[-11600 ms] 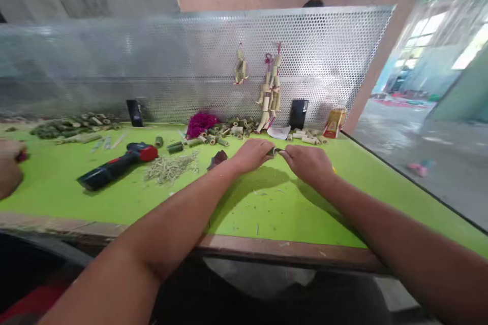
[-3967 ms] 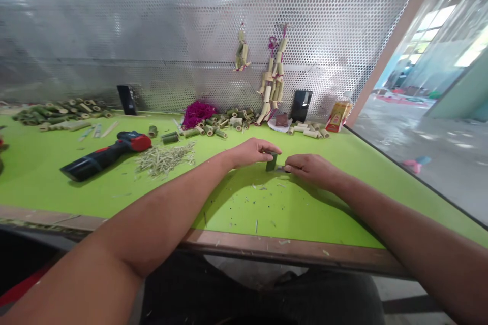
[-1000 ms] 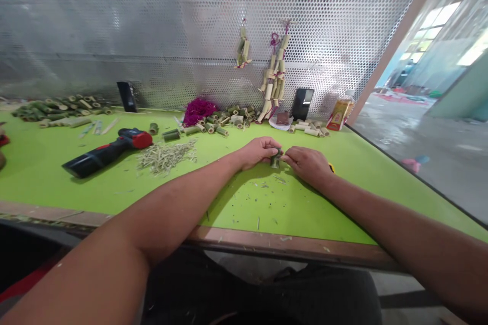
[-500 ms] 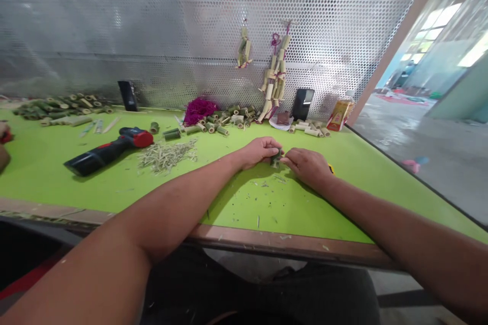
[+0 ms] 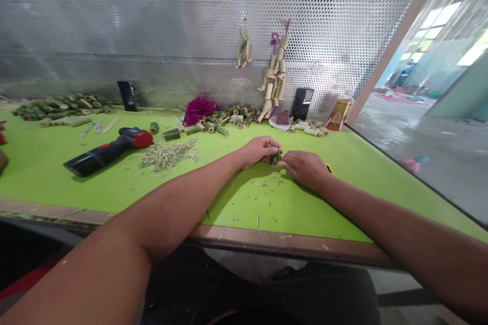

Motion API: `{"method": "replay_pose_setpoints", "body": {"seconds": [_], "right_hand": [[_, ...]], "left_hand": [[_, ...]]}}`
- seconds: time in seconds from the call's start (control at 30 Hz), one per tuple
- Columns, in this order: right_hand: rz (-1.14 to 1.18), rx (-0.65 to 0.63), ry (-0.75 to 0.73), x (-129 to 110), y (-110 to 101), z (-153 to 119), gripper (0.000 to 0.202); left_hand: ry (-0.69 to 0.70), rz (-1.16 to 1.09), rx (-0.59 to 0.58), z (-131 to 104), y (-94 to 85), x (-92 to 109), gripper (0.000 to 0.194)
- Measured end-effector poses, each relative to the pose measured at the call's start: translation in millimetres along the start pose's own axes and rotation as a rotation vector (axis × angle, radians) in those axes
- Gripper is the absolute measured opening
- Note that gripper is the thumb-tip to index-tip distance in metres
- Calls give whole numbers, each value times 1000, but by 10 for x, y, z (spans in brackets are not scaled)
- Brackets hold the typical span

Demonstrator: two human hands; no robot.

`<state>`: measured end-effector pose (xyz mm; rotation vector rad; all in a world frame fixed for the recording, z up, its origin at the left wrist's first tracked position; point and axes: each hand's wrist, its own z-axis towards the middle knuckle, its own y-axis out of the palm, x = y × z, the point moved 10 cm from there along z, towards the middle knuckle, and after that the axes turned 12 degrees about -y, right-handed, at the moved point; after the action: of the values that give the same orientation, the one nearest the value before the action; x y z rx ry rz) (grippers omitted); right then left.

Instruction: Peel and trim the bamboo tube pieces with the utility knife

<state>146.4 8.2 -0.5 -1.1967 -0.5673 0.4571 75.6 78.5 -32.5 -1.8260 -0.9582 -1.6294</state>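
My left hand [image 5: 263, 151] is closed around a short green bamboo piece [image 5: 275, 156], held roughly upright just over the table. Close by on its right, my right hand [image 5: 305, 165] has its thumb and fingers pinched together at the bamboo's lower side. Whatever sits in that pinch is too small or hidden to make out. Behind my right wrist a yellow and black object [image 5: 329, 168] peeks out, mostly covered. Thin bamboo shavings [image 5: 277, 177] and dark specks lie on the green tabletop [image 5: 236, 198] below my hands.
Left stands a black and red power tool [image 5: 110, 150] beside a shavings heap [image 5: 168, 155]. Cut bamboo pieces [image 5: 213, 124], purple string [image 5: 200, 110], two phones [image 5: 303, 103] [image 5: 127, 95] and a bottle [image 5: 340, 111] line the back. Strung bamboo figures [image 5: 274, 78] hang on perforated metal.
My right hand has shifted slightly down along the bamboo piece. The piece has turned a little in my left hand, which has hardly moved.
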Motion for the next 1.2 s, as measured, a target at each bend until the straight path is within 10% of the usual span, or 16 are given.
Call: {"method": "replay_pose_setpoints", "body": {"seconds": [0.53, 0.83, 1.2], "right_hand": [[5, -93, -56, -35, 98, 10, 45], [-11, 93, 128, 175, -86, -26, 41], [4, -76, -75, -78, 76, -6, 43]], "left_hand": [[33, -37, -1, 32, -11, 0, 16], [22, -13, -22, -21, 57, 36, 14], [30, -21, -18, 9, 49, 19, 13]]}}
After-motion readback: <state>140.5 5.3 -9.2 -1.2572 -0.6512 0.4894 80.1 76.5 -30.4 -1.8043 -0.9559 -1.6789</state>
